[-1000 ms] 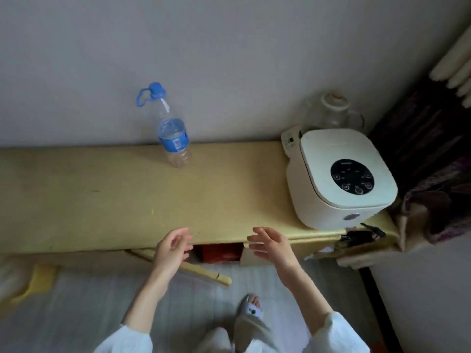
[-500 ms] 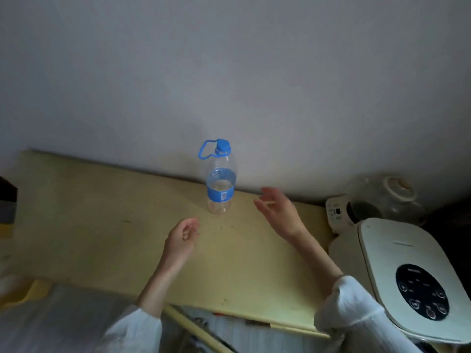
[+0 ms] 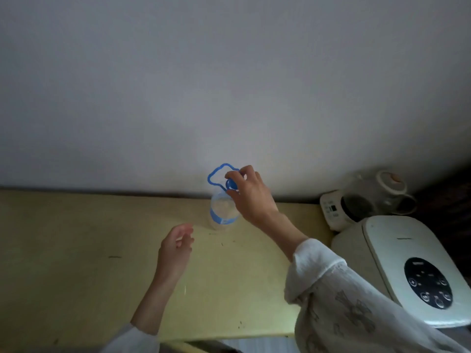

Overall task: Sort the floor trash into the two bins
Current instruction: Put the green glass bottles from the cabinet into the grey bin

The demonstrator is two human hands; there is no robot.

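Note:
A clear plastic bottle (image 3: 222,212) with a blue label, blue cap and blue carry loop stands upright near the back edge of the yellow table (image 3: 76,250), close to the wall. My right hand (image 3: 251,197) grips the bottle at its cap, fingers curled round the top. My left hand (image 3: 177,247) hovers over the table just left of and below the bottle, fingers loosely curled and holding nothing. No bins and no floor trash are in view.
A white cooker (image 3: 410,271) with a dark round control panel sits at the table's right end. Behind it stands a glass kettle (image 3: 374,197) on a white base. A plain wall runs along the table's back edge.
My right hand reached forward and closed on the bottle's cap. My left hand moved a little closer to the bottle. The view has come nearer to the table.

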